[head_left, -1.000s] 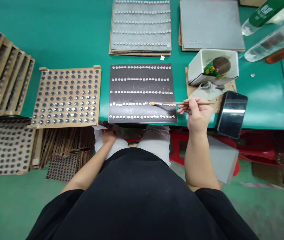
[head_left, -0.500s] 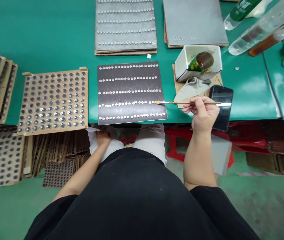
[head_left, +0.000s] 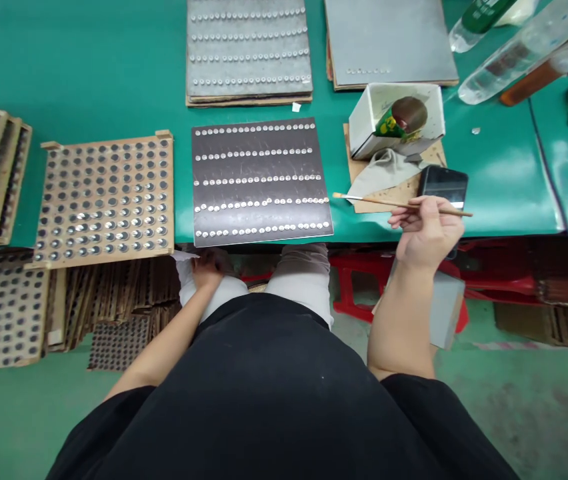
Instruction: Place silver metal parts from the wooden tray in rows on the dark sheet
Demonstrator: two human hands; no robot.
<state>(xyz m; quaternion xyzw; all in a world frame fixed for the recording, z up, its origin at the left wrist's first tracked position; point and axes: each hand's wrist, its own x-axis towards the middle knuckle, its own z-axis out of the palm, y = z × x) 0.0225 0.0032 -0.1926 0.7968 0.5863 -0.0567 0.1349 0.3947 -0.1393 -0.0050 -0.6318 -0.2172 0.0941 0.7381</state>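
My right hand [head_left: 429, 230] pinches a thin wooden brush [head_left: 389, 202], its tip pointing left just off the right edge of a dark board [head_left: 259, 167]. Rows of small round metal pieces lie on that board. My left hand [head_left: 208, 269] rests low on my lap beside a bit of white paper or cloth [head_left: 184, 255]; its fingers are dim and partly hidden. Right of the board, a white box [head_left: 364, 130] holds a green and yellow can [head_left: 399, 123]. A grey cloth [head_left: 384, 173] lies by the box, and a black phone [head_left: 444, 183] is partly behind my right hand.
A wooden tray [head_left: 170, 200] with rows of dark round pieces stands left of the board. Grey boards [head_left: 249, 47] with metal pieces and another grey stack [head_left: 389, 40] lie at the back. Bottles [head_left: 509, 67] lie at the right. A red stool [head_left: 347, 287] is below the table edge.
My right hand has moved right, taking the brush tip off the dark board's fourth row. The metal pieces at that row's right end now sit closer together. The view has shifted slightly.
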